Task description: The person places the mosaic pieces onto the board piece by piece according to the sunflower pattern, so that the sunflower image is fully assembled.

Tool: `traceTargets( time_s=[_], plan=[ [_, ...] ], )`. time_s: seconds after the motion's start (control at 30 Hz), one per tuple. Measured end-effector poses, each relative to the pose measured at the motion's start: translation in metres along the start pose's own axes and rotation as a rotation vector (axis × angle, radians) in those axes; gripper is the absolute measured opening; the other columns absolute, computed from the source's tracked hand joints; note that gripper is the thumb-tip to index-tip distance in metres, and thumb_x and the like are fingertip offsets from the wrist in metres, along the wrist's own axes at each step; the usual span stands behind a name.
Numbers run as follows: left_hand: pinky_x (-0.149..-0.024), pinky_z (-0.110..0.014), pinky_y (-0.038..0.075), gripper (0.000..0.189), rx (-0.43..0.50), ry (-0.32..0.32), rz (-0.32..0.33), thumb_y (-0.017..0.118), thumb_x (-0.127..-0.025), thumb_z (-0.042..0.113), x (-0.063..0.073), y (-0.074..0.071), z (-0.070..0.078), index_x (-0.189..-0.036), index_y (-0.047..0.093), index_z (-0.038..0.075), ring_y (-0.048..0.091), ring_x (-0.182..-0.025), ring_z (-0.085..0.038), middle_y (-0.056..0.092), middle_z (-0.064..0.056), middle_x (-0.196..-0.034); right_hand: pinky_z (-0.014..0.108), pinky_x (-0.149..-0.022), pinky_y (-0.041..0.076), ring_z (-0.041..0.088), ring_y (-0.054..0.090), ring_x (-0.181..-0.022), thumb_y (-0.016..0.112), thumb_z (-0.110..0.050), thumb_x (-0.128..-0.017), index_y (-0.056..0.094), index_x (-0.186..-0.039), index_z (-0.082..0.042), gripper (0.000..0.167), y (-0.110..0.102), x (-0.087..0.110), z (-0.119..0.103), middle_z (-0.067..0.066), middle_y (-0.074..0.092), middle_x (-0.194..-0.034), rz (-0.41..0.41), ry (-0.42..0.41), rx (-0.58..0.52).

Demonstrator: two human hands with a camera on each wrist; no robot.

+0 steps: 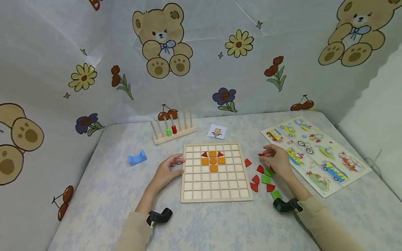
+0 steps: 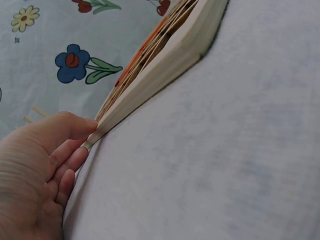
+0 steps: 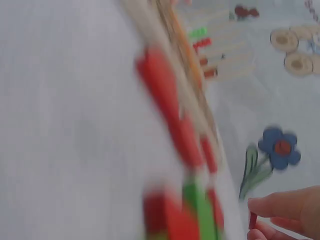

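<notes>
The two hands are well apart. The left hand (image 1: 167, 171) grips the left edge of a wooden grid board (image 1: 215, 185) with thumb and bent fingers; the board lies flat in the middle of the table. The right hand (image 1: 277, 161) pinches a small red piece (image 1: 261, 155) between thumb and forefinger, just above the table beyond the board's right side; its outline cannot be made out edge-on.

Beneath and around that hand lie loose red quarter-round pieces (image 1: 260, 169) and green square pieces (image 1: 265, 179), some touching. In the board's upper compartments, four orange squares (image 1: 213, 168) form a cross around an orange disc (image 1: 213, 161), with a red triangle (image 1: 204, 154) on either side of the top square.

Past the board's far edge sit a small patterned card (image 1: 217, 131) and a wooden peg rack, green beads (image 1: 168, 131) on one peg and red beads (image 1: 174, 129) on the next. A blue curved block (image 1: 137, 158) lies to the left; a vehicle picture board (image 1: 316, 153) lies slantwise on the right.

The table (image 1: 207, 232) wears a pale, blue-mottled cover. Behind it rises a whitish curtain (image 1: 199, 91) printed with bears, flowers and cherries.
</notes>
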State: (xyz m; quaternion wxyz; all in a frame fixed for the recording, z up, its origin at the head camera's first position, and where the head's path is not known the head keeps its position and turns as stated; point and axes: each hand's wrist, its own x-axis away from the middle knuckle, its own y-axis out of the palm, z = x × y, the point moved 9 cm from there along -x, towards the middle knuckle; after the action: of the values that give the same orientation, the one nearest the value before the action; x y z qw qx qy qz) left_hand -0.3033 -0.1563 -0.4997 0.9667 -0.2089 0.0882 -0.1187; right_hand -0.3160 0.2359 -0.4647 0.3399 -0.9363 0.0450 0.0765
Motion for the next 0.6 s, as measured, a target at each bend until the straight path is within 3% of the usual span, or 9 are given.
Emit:
traceTargets(
  time_s=[0.2,0.3,0.43,0.6],
  plan=[
    [-0.103,-0.055,0.039,0.061,0.021,-0.003,0.001,0.072,-0.089,0.004,0.003,-0.001,0.002,-0.144,0.047,-0.001,0.058,-0.118,-0.039,0.064,-0.023,-0.128,0.015,-0.069,0.050,0.028,0.066,-0.080,0.078,0.000,-0.081,0.065,-0.116,0.011,0.039,0.050,0.014,-0.058,0.022,0.068,-0.093,-0.104,-0.127,-0.107],
    [-0.104,-0.056,0.038,0.061,0.025,-0.001,-0.004,0.071,-0.090,0.004,0.003,0.000,0.003,-0.145,0.046,-0.002,0.058,-0.119,-0.040,0.063,-0.024,-0.129,0.018,-0.069,0.051,0.023,0.064,-0.077,0.079,-0.002,-0.081,0.066,-0.114,0.008,0.037,0.077,0.020,-0.078,0.020,0.068,-0.090,-0.170,-0.140,-0.141],
    [-0.104,-0.052,0.039,0.060,0.034,-0.011,-0.016,0.072,-0.090,0.008,0.001,0.001,0.002,-0.144,0.048,0.002,0.058,-0.119,-0.036,0.065,-0.020,-0.128,0.019,-0.067,0.049,0.016,0.059,-0.074,0.081,-0.001,-0.079,0.069,-0.111,0.004,0.035,0.100,0.024,-0.086,0.016,0.067,-0.088,-0.198,-0.128,-0.140],
    [-0.104,-0.046,0.040,0.059,0.013,-0.015,-0.014,0.073,-0.090,0.010,-0.001,0.001,0.000,-0.144,0.050,0.006,0.059,-0.118,-0.032,0.066,-0.016,-0.127,0.020,-0.066,0.048,0.016,0.056,-0.072,0.082,0.000,-0.077,0.070,-0.108,0.003,0.033,0.106,0.024,-0.085,0.015,0.067,-0.087,-0.170,-0.135,-0.131]
  ],
)
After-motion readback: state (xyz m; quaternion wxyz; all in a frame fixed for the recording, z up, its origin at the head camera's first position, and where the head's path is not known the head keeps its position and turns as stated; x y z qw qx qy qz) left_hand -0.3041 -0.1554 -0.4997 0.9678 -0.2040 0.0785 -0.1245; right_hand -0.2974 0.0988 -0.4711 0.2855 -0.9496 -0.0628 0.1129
